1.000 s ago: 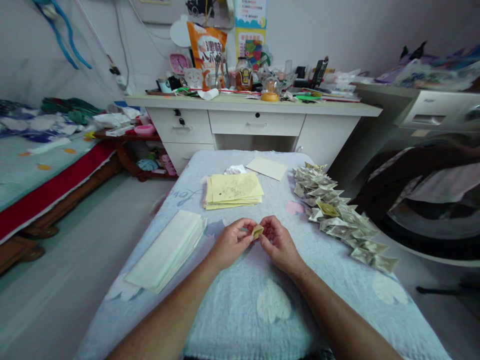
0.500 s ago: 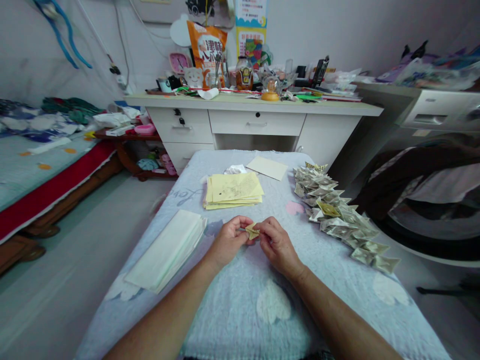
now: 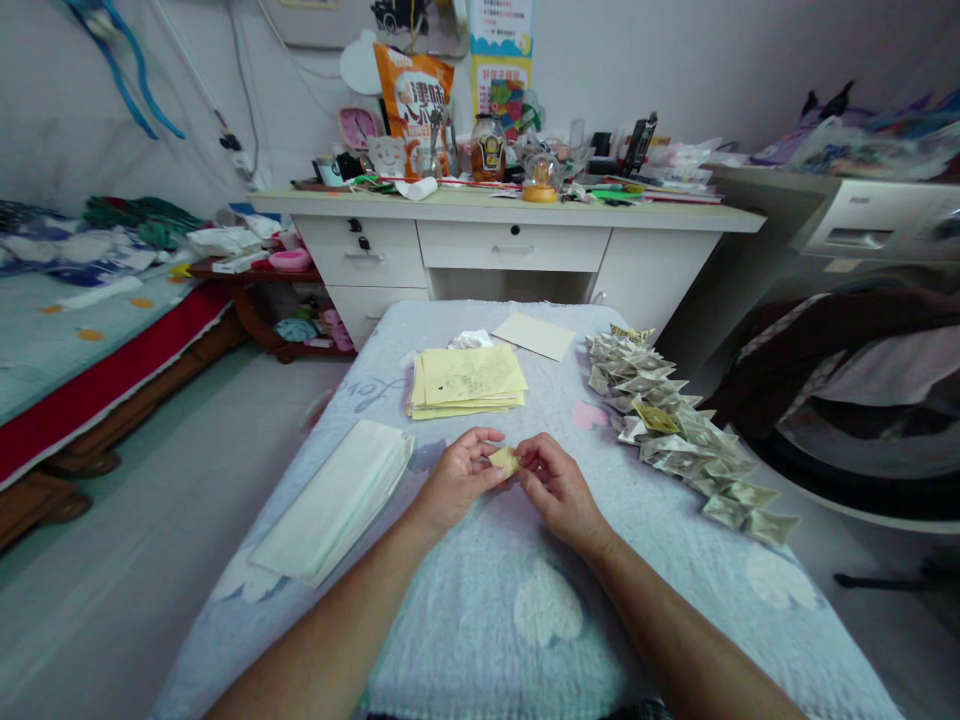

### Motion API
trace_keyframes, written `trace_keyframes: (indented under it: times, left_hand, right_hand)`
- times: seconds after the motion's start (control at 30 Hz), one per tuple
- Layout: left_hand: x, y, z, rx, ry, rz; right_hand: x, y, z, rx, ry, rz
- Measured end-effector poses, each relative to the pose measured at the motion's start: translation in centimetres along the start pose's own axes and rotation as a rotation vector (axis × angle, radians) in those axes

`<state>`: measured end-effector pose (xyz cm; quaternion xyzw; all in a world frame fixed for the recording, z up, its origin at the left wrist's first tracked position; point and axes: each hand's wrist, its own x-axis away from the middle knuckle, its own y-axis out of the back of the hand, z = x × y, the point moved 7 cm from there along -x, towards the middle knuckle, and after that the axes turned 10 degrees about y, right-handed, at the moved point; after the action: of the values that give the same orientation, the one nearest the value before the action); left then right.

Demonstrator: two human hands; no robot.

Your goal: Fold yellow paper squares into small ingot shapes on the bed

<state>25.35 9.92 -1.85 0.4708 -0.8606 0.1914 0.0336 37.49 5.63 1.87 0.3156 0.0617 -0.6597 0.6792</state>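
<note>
A small folded piece of yellow paper (image 3: 505,460) is held between both hands over the cloth-covered table. My left hand (image 3: 459,478) pinches its left side between thumb and fingers. At its right edge, my right hand (image 3: 556,487) grips it with thumb and fingertips. Beyond the hands lies a stack of yellow paper sheets (image 3: 472,378) with dark printing on the top one. Left of my left hand rests a long stack of pale paper (image 3: 337,500). Rows of folded paper pieces (image 3: 667,420), mostly greyish with a few yellow, spread along the table's right side.
A cream card (image 3: 534,336) and crumpled white tissue (image 3: 471,340) lie at the back of the table (image 3: 480,610). Behind stands a cluttered white desk (image 3: 517,245). A washing machine (image 3: 862,230) is at the right, a bed (image 3: 90,350) at the left.
The small folded paper has turned in my fingers and now shows a flatter face. My right fingers have shifted slightly at its right edge; the stacks have stayed put.
</note>
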Motion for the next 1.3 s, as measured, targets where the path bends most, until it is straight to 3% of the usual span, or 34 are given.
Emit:
trace_keyframes:
  times: [0.13,0.47,0.77,1.03,1.3]
  left_hand:
    - [0.1,0.1,0.0,-0.061,0.015,-0.014]
    - [0.2,0.0,0.1,-0.255,0.003,-0.051]
    - [0.1,-0.4,-0.3,-0.326,-0.073,-0.010]
    - [0.2,-0.3,-0.1,-0.267,-0.044,0.014]
    - [0.3,-0.6,0.2,-0.271,-0.005,-0.001]
  right_hand:
    - [0.2,-0.2,-1.0,-0.073,-0.110,-0.008]
    - [0.0,-0.2,-0.4,0.038,-0.043,0.055]
    - [0.2,-0.4,-1.4,-0.135,-0.147,0.034]
    - [0.5,-1.0,-1.9,-0.316,-0.234,0.035]
    - [0.3,-1.0,-1.2,-0.092,-0.161,0.099]
